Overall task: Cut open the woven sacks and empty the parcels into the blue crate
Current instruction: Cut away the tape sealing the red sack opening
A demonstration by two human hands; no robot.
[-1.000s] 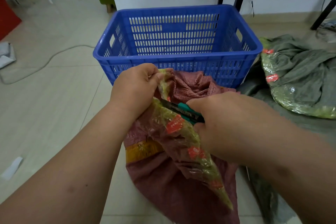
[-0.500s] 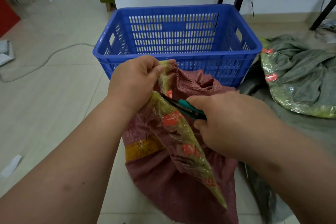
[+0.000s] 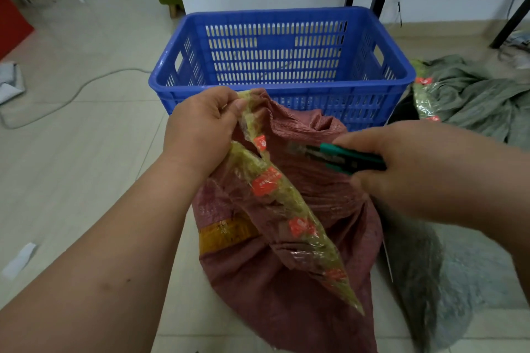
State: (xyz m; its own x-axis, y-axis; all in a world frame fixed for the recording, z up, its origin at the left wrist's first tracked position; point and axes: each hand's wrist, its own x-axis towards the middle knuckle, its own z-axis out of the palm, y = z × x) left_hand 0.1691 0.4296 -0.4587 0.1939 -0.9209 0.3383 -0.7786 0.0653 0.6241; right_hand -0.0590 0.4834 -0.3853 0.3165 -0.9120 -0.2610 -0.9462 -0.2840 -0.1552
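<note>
The green-handled cutter [image 3: 341, 158] is gripped in the curled fingers [image 3: 354, 142] of the right hand [image 3: 401, 169], right of centre in the frame. It has been drawn clear to the right; half a second ago its blade was laid against the taped seam, beside the other hand. The tip is blurred, so whether the blade is out cannot be told.

The top of the yellow-green tape strip [image 3: 275, 198], marked with red labels, is pinched by the left hand [image 3: 203, 132] at frame centre, and a gap is now seen in the strip just below that grip. The stroke is judged finished and the mouth of the reddish woven sack [image 3: 286, 281] partly freed, though no parcels are seen yet.

The sack is stood on the floor in the lower centre, just in front of the blue crate [image 3: 281, 86], in which nothing can be seen. A grey-green sack [image 3: 473, 94] is lying at the right edge.
</note>
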